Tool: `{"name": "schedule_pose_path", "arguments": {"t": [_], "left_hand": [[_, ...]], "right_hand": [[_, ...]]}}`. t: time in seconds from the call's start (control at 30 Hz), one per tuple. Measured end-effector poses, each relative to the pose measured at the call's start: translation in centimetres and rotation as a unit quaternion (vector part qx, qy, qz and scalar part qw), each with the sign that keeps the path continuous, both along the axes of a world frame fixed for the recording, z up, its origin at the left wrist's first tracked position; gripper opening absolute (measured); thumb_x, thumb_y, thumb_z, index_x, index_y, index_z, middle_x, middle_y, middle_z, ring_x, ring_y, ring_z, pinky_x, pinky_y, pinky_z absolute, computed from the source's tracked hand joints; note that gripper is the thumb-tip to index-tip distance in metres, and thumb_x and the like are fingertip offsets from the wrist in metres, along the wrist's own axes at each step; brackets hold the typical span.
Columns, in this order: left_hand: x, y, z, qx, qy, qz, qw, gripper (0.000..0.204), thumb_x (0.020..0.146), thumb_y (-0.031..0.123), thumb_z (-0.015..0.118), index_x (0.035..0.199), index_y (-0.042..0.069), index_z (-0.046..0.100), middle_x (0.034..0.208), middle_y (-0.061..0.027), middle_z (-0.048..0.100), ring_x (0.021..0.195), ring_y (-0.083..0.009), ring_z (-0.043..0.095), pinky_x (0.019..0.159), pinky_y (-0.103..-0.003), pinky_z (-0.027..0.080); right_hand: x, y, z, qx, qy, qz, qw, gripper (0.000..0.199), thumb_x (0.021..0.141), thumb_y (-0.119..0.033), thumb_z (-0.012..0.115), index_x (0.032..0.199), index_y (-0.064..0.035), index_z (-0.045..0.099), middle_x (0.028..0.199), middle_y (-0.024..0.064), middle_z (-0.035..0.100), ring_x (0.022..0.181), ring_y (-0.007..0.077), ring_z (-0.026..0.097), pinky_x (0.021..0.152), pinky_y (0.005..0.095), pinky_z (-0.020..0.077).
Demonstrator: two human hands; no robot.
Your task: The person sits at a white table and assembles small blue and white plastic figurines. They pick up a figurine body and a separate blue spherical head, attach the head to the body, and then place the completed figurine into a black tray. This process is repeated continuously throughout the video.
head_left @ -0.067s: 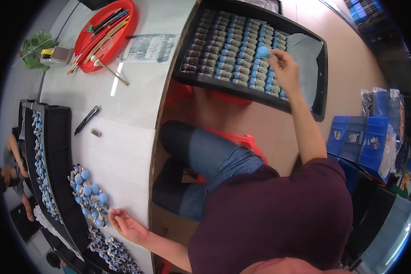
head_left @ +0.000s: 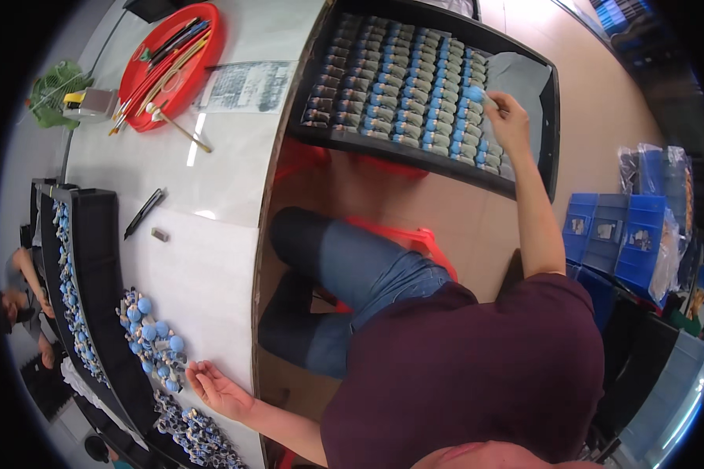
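Over a black tray (head_left: pixel 557 129) lined with rows of small blue-and-grey figurines (head_left: pixel 411 92), my right hand (head_left: pixel 511 123) pinches a figurine with a round blue head (head_left: pixel 472 94). That figurine is at the right-hand end of the rows, beside the grey lining sheet; whether it touches the tray cannot be made out. My left hand (head_left: pixel 220 391) rests palm up on the white table (head_left: pixel 211 289), fingers loosely bent and apart, with nothing visible in it. Just beyond its fingertips lies a pile of blue-headed figurines (head_left: pixel 152 338).
Darker small figurines (head_left: pixel 199 438) lie heaped nearby. A long black bin (head_left: pixel 105 273) of figurines borders the table. A red basin (head_left: pixel 215 39) holds brushes and pens; a black pen (head_left: pixel 144 213) and a small block (head_left: pixel 159 234) lie separately. Blue bins (head_left: pixel 610 234) stand at right.
My right hand has moved rightward and slightly down with the figurine, toward the end of the rows. My left hand stays by the pile.
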State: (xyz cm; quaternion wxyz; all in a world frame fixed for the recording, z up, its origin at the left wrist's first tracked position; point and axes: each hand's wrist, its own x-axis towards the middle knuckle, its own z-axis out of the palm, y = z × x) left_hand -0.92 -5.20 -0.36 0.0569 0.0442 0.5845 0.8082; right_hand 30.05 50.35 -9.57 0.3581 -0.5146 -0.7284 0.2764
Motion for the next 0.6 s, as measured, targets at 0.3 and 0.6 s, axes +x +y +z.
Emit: {"name": "schedule_pose_path", "arguments": {"t": [0.3,0.6], "left_hand": [[-0.3,0.2,0.0,-0.029,0.011,-0.002,1.000,0.026,0.089,0.004,0.043,0.113,-0.005,0.048,0.112,-0.0134,0.052,0.097,-0.0171,0.051,0.094,-0.031,0.039],[-0.5,0.6,-0.7,-0.050,0.039,0.020,0.998,0.025,0.088,0.003,0.045,0.112,-0.006,0.048,0.109,-0.0138,0.053,0.096,-0.0191,0.050,0.087,-0.030,0.041]], "right_hand": [[9.0,3.4,-8.3,-0.124,-0.281,-0.076,0.949,0.022,0.069,-0.008,0.064,0.091,-0.0066,0.062,0.090,0.0128,0.064,0.087,0.0250,0.061,0.076,0.0333,0.0467],[8.7,4.8,-10.7,-0.125,-0.327,0.005,0.937,0.022,0.068,-0.014,0.059,0.088,-0.0049,0.061,0.088,0.0181,0.061,0.088,0.0309,0.058,0.075,0.0366,0.0451]]}}
